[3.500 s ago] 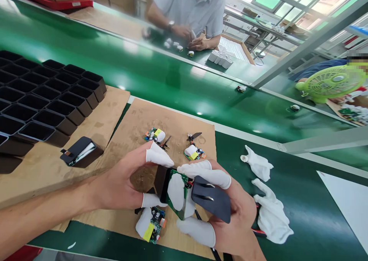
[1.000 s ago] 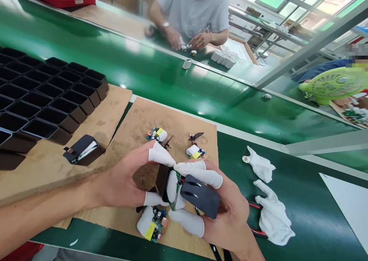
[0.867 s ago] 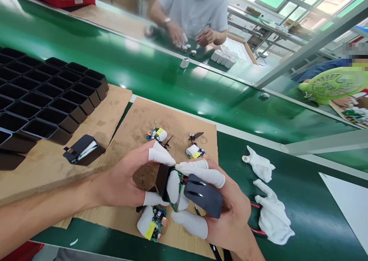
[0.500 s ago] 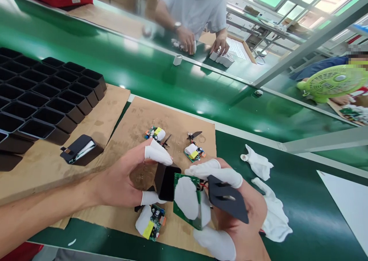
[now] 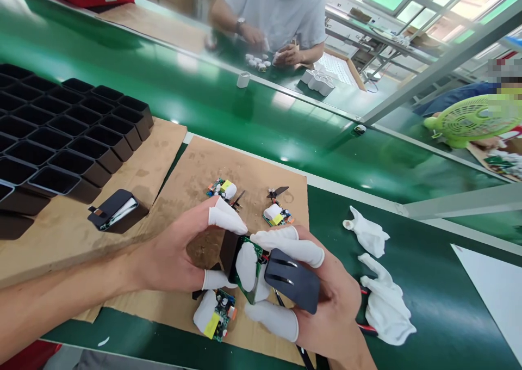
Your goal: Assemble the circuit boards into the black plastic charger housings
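Note:
My left hand [image 5: 179, 245], with white cots on thumb and finger, grips a black plastic case [image 5: 229, 253] by its sides, its open mouth turned right. Between the white-covered fingertips of my right hand [image 5: 326, 283] is a green circuit board [image 5: 247, 275] with a white pad on it. The board's left end is inside the case mouth. A black end cap [image 5: 293, 280] with two slots hangs from the board by short wires, against my right palm. Below my left hand lies another circuit board [image 5: 216, 313] with a white pad and yellow label.
Rows of open black cases [image 5: 61, 141] stand at left, near a case with a board inside [image 5: 118, 212]. Two more boards [image 5: 277, 215] lie on the cardboard [image 5: 261, 163]. White gloves [image 5: 387, 304] and red-handled pliers lie right. Across the green bench a co-worker [image 5: 273, 27] handles white parts.
My right hand has moved left, bringing the circuit board into the case mouth. The end cap has turned flatter toward me. The co-worker's hands have shifted left.

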`<action>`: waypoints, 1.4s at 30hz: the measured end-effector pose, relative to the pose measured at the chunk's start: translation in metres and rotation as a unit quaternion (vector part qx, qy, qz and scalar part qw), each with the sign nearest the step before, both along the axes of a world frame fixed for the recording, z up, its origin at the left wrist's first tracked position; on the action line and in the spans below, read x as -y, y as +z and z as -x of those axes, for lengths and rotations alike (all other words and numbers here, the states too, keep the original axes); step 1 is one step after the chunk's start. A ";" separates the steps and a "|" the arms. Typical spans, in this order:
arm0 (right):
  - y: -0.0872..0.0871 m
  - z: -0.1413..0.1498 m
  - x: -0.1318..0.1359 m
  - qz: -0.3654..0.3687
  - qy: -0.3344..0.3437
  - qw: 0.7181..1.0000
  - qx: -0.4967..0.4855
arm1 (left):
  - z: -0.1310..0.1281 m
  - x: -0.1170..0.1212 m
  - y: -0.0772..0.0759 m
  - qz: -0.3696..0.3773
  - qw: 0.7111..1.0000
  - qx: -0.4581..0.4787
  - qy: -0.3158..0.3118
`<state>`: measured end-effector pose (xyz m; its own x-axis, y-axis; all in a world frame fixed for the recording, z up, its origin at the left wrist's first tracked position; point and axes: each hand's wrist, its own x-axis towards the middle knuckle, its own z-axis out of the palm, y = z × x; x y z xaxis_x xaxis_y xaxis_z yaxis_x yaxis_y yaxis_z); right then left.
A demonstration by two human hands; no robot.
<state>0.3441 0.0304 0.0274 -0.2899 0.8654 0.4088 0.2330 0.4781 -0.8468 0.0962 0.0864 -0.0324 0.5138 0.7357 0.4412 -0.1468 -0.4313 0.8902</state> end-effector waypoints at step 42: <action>-0.009 0.006 -0.009 0.005 -0.004 0.998 0.064 | -0.002 -0.001 0.003 0.013 1.000 -0.008 0.001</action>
<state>0.3385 0.0393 0.0183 -0.3320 0.8720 0.3596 0.3432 0.4668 -0.8151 0.0982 0.0873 -0.0295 0.5193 0.7477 0.4139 -0.1307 -0.4092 0.9030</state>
